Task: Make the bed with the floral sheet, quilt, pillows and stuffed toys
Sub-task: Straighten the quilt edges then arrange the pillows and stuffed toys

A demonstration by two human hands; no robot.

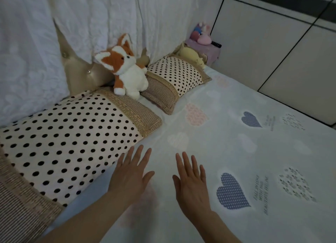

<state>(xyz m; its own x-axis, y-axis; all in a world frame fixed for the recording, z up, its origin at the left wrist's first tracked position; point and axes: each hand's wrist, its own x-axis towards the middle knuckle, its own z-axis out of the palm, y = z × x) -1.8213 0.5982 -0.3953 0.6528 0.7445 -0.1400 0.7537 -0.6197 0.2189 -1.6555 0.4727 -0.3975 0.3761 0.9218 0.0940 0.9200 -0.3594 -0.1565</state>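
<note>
Hands: your left hand [130,177] and right hand [190,183] are flat and released, likely to smooth the sheet [236,101].
Toy [127,73]: displayed between the pillows [69,137].

Dim, soft light; wide-angle edge distortion.

The widest open stretch is the flat sheet [236,142], which fills the centre and right of the frame. It is bare all round the right hand [190,184] and ends at the wardrobe [272,52] at upper right. On the left, the near pillow [72,133] lies just beside the left hand [131,177] and blocks any sweep that way. A narrow strip of sheet separates it from the far pillow [174,79]. The fox toy [127,70] plugs that strip's upper end, with the headboard [80,73] behind it.
</note>
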